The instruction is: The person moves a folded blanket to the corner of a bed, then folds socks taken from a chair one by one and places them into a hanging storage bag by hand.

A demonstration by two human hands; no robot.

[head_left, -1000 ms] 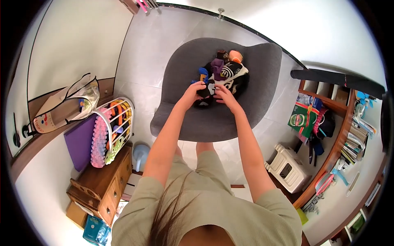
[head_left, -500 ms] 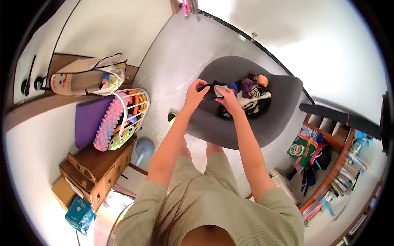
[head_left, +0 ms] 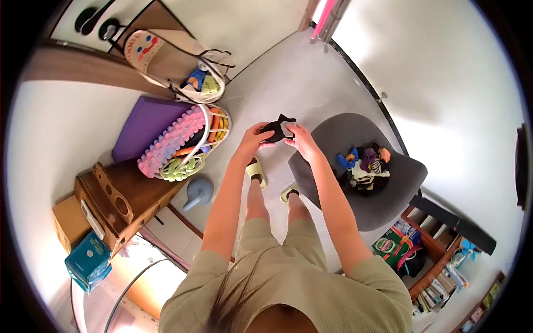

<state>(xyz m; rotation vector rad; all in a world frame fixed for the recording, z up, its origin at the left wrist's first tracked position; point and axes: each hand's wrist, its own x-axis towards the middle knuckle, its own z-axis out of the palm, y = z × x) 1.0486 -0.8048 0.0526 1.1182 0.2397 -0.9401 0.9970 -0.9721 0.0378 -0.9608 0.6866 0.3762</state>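
Note:
Both my hands hold a black sock with a pale grey patch, stretched between them in front of my legs. My left hand grips its left end, fingers closed on the dark cloth. On the other side, my right hand pinches the sock by the grey patch. To the right of my hands stands a dark grey chair. On its seat lies a pile of small clothes in black, white stripes, purple, blue and orange; they look like socks.
At left, a white basket holds a pink bumpy roller, beside a purple mat. A fabric bag hangs above. A wooden cabinet and a blue-grey object are nearby. Shelves stand at lower right.
My view has turned and my hands have come away from the chair with the black sock, now over the floor. The chair and pile appear farther right and lower.

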